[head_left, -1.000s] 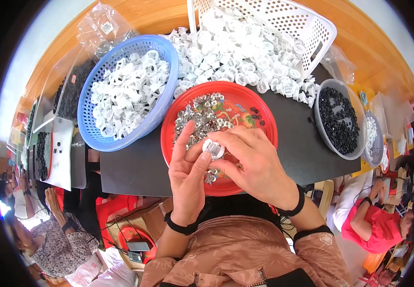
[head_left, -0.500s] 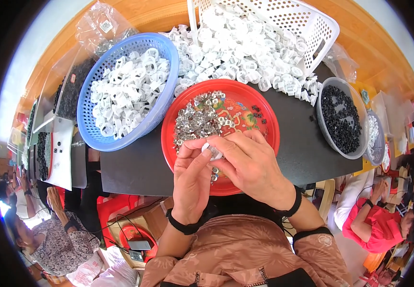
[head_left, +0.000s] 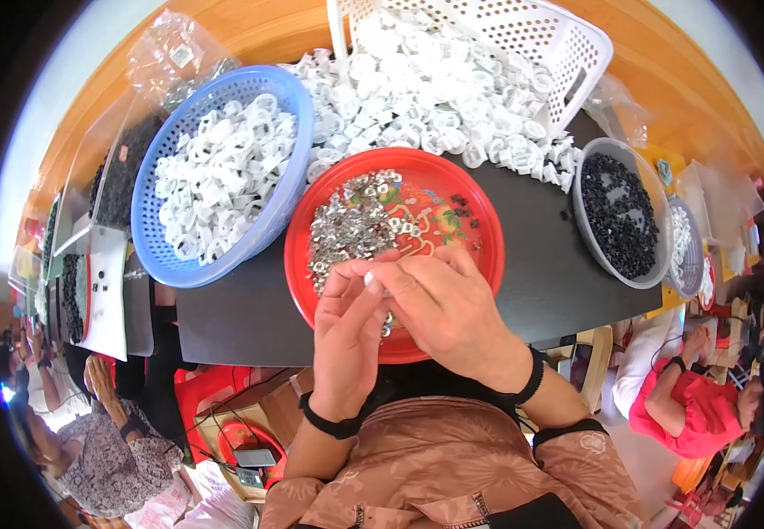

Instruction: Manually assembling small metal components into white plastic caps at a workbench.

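Over the near part of a red round tray (head_left: 295, 264), my two hands meet at the fingertips around a small white plastic piece (head_left: 369, 278). My left hand (head_left: 346, 344) pinches it from the left. From the right, the fingers of my right hand (head_left: 457, 309) close on it too, covering most of it, so its shape is hidden. Silvery metal pieces (head_left: 346, 229) lie heaped on the tray's left side beyond my fingers. A few small black pieces (head_left: 461, 212) sit at its right side.
A blue basket (head_left: 145, 242) of white plastic parts stands left of the tray. Behind it, white parts (head_left: 435, 101) spill from a tipped white basket (head_left: 586, 57). A clear tub (head_left: 581, 220) of black pieces stands right on the dark table (head_left: 540, 264). Other people sit at both sides.
My fingers have closed further over the white plastic piece, which showed more before. The whole view has shifted slightly; both hands stay over the tray.
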